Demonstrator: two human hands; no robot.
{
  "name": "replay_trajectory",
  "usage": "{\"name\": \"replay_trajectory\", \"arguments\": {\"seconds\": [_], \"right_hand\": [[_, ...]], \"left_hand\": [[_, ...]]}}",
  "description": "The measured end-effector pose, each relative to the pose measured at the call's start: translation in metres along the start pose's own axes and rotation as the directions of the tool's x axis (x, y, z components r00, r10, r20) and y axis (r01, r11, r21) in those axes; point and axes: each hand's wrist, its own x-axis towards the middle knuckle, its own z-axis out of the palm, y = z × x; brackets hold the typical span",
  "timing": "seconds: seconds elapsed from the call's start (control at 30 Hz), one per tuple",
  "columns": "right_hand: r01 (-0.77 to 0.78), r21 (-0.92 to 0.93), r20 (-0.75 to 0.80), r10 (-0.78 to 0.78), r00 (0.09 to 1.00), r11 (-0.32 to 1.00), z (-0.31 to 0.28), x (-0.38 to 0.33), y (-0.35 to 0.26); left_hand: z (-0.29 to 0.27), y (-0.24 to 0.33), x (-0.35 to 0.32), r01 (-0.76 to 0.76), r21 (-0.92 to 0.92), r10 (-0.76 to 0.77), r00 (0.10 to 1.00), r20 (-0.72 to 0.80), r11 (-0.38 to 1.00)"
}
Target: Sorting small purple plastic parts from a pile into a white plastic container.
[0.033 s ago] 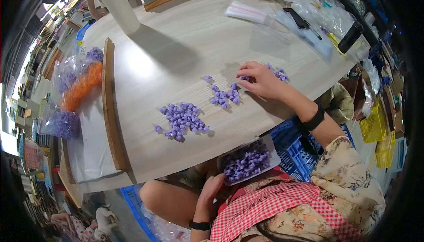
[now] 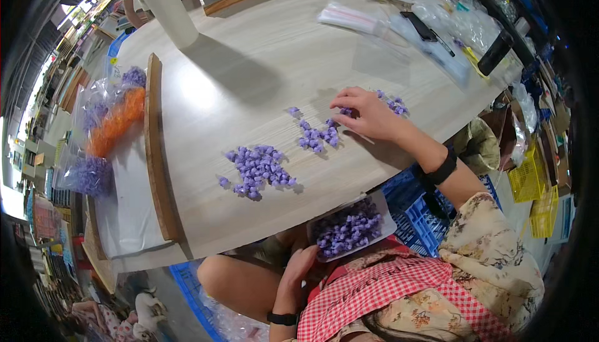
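Small purple, blossom-like pieces lie in groups on the pale table. The largest pile [image 2: 259,167] is left of centre, and a smaller cluster [image 2: 318,136] lies nearer my right hand. Over the table my right hand [image 2: 368,114] reaches in with thumb and fingers apart; a few purple pieces [image 2: 345,112] show between them, apparently resting on the tabletop. More pieces [image 2: 396,105] lie just beyond that hand. In my lap, below the table edge, a white tray [image 2: 388,223] is filled with the same pieces. My left hand [image 2: 302,261] grips its left side, fingertips partly hidden.
A wooden strip [image 2: 161,155] edges the table's left, with plastic bags of purple and orange pieces [image 2: 115,124] beyond. A white post [image 2: 165,8] stands at the back. Plastic bags, a phone [image 2: 418,26] and a black bottle [image 2: 496,52] lie far right. Blue crates [image 2: 409,211] sit below.
The fingers of my right hand have shifted slightly left and spread a little over the purple pieces. My left hand and the tray look the same.
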Motion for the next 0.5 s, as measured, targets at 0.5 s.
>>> {"name": "replay_trajectory", "arguments": {"seconds": [0.5], "right_hand": [[0.281, -0.348, -0.046, -0.316, 0.948, 0.894, 0.031, 0.029, -0.003]], "left_hand": [[0.005, -0.003, 0.005, 0.155, -0.194, -0.146, 0.987, 0.061, 0.969]]}}
